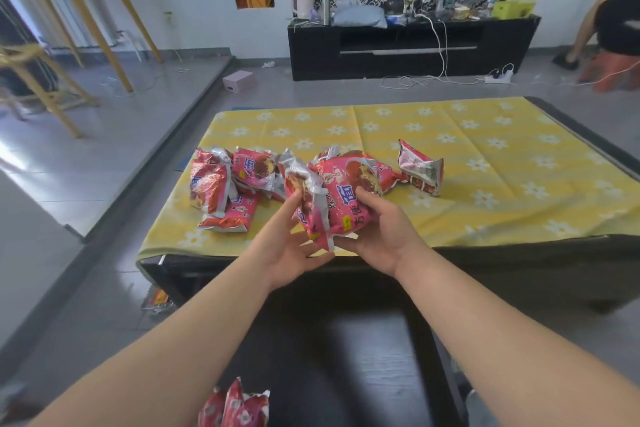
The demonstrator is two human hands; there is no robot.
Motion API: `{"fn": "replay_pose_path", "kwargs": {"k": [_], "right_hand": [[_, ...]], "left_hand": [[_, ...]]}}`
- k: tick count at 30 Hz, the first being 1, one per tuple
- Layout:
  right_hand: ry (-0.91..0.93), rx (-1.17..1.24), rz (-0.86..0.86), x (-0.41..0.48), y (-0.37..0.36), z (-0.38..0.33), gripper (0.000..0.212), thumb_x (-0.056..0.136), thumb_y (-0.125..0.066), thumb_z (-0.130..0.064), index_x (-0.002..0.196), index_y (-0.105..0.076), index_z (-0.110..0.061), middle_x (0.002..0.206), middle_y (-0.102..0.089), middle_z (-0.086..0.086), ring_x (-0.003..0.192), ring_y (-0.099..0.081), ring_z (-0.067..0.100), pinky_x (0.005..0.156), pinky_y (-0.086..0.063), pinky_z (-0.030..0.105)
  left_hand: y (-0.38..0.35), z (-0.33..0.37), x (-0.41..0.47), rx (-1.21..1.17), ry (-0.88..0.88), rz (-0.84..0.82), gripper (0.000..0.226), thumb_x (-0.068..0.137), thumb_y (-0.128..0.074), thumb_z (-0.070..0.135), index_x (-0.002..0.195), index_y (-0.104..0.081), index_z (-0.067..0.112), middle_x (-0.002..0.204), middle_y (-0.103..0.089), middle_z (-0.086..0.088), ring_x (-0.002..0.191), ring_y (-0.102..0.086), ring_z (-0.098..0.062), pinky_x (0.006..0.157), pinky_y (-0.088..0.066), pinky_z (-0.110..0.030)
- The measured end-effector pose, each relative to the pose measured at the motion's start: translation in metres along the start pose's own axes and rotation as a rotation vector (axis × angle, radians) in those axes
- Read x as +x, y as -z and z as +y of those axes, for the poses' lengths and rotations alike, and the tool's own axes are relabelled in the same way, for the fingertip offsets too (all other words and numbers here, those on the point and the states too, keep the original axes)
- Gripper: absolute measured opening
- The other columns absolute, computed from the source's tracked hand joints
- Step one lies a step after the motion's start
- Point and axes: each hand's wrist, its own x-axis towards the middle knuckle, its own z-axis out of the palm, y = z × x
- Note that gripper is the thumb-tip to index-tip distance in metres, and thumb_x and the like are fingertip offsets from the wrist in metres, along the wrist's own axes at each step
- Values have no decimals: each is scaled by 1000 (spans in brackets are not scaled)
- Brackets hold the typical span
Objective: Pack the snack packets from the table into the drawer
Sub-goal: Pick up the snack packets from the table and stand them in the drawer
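The left hand (294,246) and right hand (384,236) gripped a bundle (332,204). Left of the bundle a pile (221,187) remained; few packets (235,406) seemingly lay in the drawer (363,350).

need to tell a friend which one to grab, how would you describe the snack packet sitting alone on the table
Find the low table under the yellow flowered cloth. A heap of red packets lies at its left, and the left hand and right hand hold more packets nearby. The lone packet sits right of all these on bare cloth, touching none, its pale silvery back showing.
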Motion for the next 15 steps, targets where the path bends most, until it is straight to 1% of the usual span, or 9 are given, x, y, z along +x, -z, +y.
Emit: {"fn": "replay_pose_path", "kwargs": {"k": [2,3,5,6,7,9,11,13,15], "right_hand": [[15,-37,50,0,-3,-2,41,100,-64,-31,136,-66,-12,126,-75,15,118,-69,36,94,-59,52],[38,-39,80,1,-4,-3,39,99,-65,-28,135,-66,-11,121,-77,14,114,-70,35,93,-59,51],[90,-8,133,2,-2,-6,37,98,-67,-19,133,-65,-10,113,-78,14,107,-71,32,95,-59,52],[108,15,153,2,-1,-7,36,97,-68,-16,133,-65,-10,111,-78,14,105,-72,32,94,-60,52],[120,35,164,2,0,-9,36,96,-69,-14,132,-65,-10,109,-78,14,105,-72,31,90,-63,51],[136,57,158,1,2,-12,37,95,-70,-10,131,-64,-9,108,-78,15,104,-73,32,79,-66,49],[155,53,146,0,1,-13,40,94,-71,-7,134,-63,-10,114,-77,19,103,-75,33,76,-65,49],[179,34,141,-2,-1,-14,43,94,-72,-6,136,-62,-11,123,-75,21,107,-75,36,79,-65,53],[205,7,135,-5,-5,-14,44,93,-73,-7,136,-62,-12,124,-74,21,105,-76,36,81,-65,54]], "left_hand": [[5,0,0,-48,-61,-13,64,76,-80,45,129,-65,12,106,-79,-12,90,-78,-30,77,-63,-44],[8,1,1,-73,-88,-11,60,79,-79,37,131,-64,11,106,-79,-12,89,-78,-29,73,-64,-43],[14,5,1,-97,-128,12,62,81,-78,24,137,-59,7,117,-77,-18,100,-77,-33,83,-64,-47],[18,6,2,-95,-140,41,64,79,-80,19,138,-57,6,121,-76,-20,105,-76,-37,90,-62,-51],[23,6,3,-82,-146,84,66,78,-82,17,138,-57,6,121,-75,-21,107,-75,-39,91,-61,-53],[30,7,4,-50,-144,166,62,80,-85,15,135,-59,6,116,-77,-20,101,-77,-38,80,-64,-49],[35,8,5,-49,-153,221,59,81,-86,15,133,-59,8,112,-78,-21,95,-78,-39,70,-65,-47],[37,8,6,-37,-182,280,61,81,-88,19,133,-58,13,114,-78,-19,93,-79,-39,71,-65,-48],[37,7,7,56,-204,356,61,84,-86,29,135,-55,20,118,-76,-14,94,-79,-35,77,-66,-51]]}}
